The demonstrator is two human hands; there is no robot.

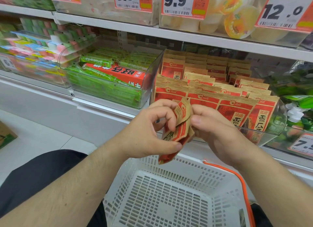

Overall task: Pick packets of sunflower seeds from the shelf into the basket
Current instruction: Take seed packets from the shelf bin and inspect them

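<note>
Sunflower seed packets (177, 125): several bunched between your left hand (149, 132) and right hand (213, 127), both pinching them, held above the white basket (169, 198), apparently gathered for dropping in together.

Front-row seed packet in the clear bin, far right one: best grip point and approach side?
Pinch the kraft-brown top seal strip of the far-right front-row packet, coming from above and slightly in front. The packets stand upright and packed side by side, so only their top edges are free; the clear bin wall covers the lower face. Both the left hand and right hand currently hold the packets already picked.
</note>
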